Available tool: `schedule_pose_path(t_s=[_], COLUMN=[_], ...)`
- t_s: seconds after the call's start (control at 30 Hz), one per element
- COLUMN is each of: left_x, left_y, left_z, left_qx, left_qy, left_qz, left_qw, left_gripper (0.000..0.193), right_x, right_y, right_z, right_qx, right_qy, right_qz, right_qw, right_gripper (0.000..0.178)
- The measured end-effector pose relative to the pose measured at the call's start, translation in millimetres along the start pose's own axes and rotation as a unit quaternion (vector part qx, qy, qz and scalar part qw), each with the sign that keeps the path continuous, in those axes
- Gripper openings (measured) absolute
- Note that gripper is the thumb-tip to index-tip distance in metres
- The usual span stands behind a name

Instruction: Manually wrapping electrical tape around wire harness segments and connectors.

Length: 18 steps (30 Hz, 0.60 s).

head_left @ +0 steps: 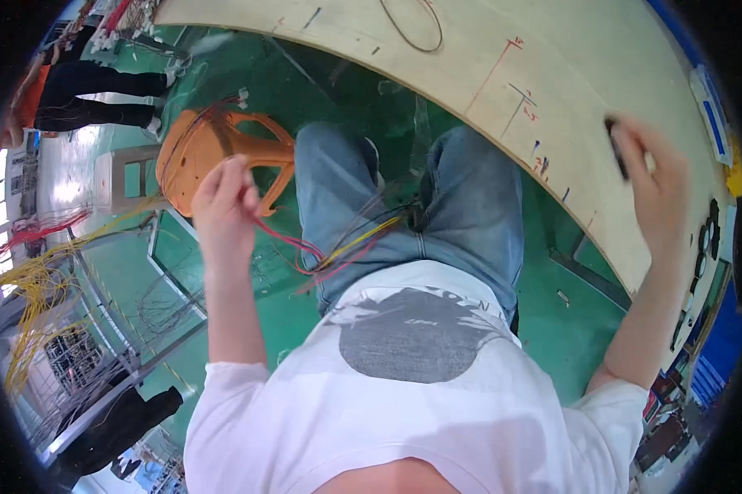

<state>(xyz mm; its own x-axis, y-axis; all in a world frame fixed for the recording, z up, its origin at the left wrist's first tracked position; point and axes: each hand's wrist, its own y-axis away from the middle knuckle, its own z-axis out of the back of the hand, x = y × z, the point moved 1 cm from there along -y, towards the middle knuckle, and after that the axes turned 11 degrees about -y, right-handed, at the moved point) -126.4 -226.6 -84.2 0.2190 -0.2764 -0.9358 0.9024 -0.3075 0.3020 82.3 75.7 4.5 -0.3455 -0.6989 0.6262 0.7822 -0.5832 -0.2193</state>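
Observation:
My left hand (225, 196) is raised left of my knees, its fingers pinched on the end of a wire bundle. Red, yellow, pink and dark wires of that wire bundle (356, 240) trail across my lap. Far to the right, over the pale board, my right hand (658, 177) has its fingers curled at a narrow black object (616, 148). Motion smears that hand, and the object's kind is hard to make out; it looks like a roll of tape seen edge-on.
The pale wooden board (470, 62) curves before me, bearing pen marks and a thin cable loop (416, 37). Black rings (705, 239) lie along its right side. An orange stool (191, 156) with wires on it stands left; yellow wires (46, 288) hang beyond. Another person (83, 95) stands far left.

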Motion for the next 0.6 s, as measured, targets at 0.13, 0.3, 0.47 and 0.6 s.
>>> schedule_pose_path(t_s=[0.13,0.3,0.47,0.6], left_x=[57.2,119.7,126.9,68.1], left_y=[-21.3,10.4,-0.7,0.4], left_z=[-36.6,-96.4,-111.5,-64.0], left_qx=[0.096,0.319,0.444,0.325], left_qy=[-0.445,-0.635,-0.388,0.086], left_qz=[-0.052,-0.057,0.13,0.412], left_qw=[0.889,0.701,0.797,0.847], left_gripper=[0.036,0.048,0.027,0.027], right_x=[-57.5,-68.4,-27.6,-2.8], right_y=[-21.4,-10.0,41.5,67.8], right_z=[-21.0,-21.7,-8.5,-41.3], right_qx=[0.012,-0.02,-0.071,0.11], right_qy=[0.179,0.243,-0.012,-0.414], right_qz=[0.004,0.154,0.008,-0.292], right_qw=[0.984,0.958,0.997,0.855], right_gripper=[0.023,0.031,0.022,0.023])
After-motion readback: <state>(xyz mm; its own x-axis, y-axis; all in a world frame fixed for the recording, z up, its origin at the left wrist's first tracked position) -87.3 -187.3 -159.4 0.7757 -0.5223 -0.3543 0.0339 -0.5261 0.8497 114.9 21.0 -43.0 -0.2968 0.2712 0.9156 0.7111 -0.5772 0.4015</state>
